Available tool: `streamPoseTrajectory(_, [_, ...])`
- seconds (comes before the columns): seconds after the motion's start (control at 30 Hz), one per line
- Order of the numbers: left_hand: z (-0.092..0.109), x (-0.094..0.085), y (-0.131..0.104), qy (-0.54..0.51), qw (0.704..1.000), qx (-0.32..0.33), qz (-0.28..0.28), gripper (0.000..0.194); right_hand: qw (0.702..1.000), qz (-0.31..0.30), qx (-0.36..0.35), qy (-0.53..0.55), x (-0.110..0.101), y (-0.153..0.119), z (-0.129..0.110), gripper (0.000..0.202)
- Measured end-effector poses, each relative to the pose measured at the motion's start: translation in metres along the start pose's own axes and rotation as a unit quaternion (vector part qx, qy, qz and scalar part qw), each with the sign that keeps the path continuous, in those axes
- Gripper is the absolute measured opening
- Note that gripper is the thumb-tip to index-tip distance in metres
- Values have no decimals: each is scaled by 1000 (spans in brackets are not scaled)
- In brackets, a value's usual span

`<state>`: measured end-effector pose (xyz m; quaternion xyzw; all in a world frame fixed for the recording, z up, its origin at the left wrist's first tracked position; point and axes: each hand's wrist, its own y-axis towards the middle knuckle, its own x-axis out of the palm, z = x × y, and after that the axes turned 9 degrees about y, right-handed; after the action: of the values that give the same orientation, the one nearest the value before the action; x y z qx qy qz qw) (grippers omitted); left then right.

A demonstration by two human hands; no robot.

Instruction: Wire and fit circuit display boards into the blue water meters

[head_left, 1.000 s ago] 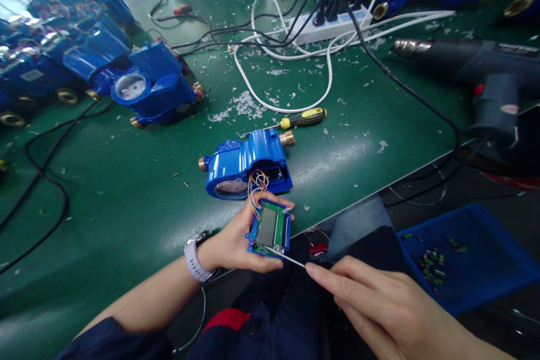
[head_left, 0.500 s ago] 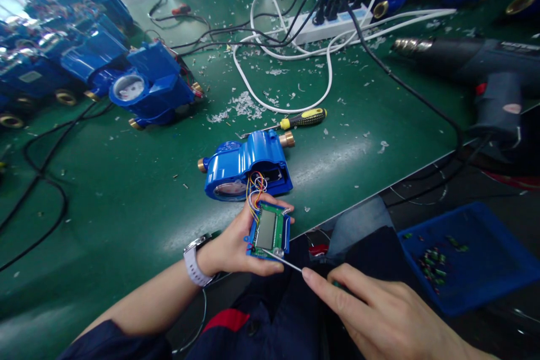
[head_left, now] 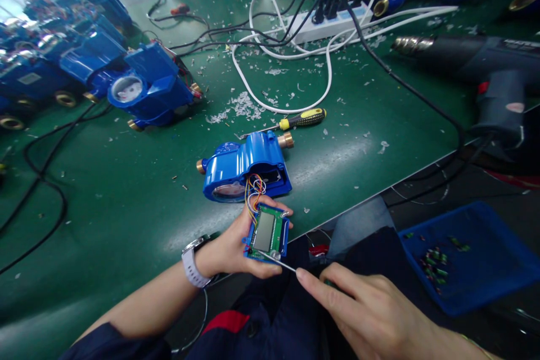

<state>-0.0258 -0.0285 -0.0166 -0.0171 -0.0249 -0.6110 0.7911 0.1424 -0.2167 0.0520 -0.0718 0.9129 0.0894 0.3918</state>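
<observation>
Circuit board (head_left: 265, 232) is out of the blue housing (head_left: 259, 152), near it, wires (head_left: 254, 187) joining both, fingers of our left hand (head_left: 230, 248) clamped around its edges. Our right hand (head_left: 367, 304) has fingers closed on a thin tool (head_left: 287, 266) at the lower edge; we judge that work unfinished.

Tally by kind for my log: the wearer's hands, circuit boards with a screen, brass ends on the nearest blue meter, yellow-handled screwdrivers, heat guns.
Left hand and right hand: 2
Circuit board: 1
Brass ends: 2
Yellow-handled screwdriver: 1
Heat gun: 1
Total: 7
</observation>
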Motion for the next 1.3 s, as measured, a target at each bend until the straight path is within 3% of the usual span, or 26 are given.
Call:
streamPoseTrajectory(0.5, [9,-2,1,4,1000,-8,-14,77,998,12,4,63,4,3,4,46])
streamPoseTrajectory(1.07, [12,-8,4,-1,999,-14,-51,76,998,3,-54,9,11,1,8,52])
streamPoseTrajectory(1.3, [13,-9,4,9,998,-14,-57,77,999,-1,-32,-12,6,2,1,54])
